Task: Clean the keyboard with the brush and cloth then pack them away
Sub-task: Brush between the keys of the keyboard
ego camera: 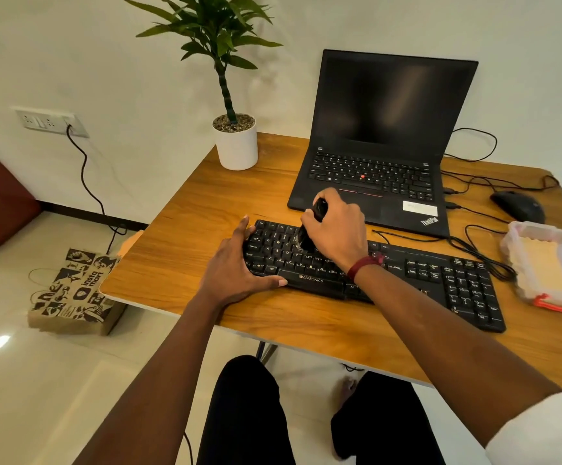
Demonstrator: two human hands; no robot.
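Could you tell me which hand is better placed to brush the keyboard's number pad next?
Probably the right hand: it grips the brush over the keyboard, and the number pad lies on its side. The left hand rests on the left end.

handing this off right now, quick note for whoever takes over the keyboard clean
Left hand: open, pressing flat on the left end of the keyboard to steady it.
Right hand: grips the black brush, bristles down on the left letter keys.
The clear plastic box with a red clasp sits open at the keyboard's right end. The cloth is not in view.
Done: brushing is under way; how much is covered cannot be told.
Left: finish brushing, wipe with the cloth, pack both away.
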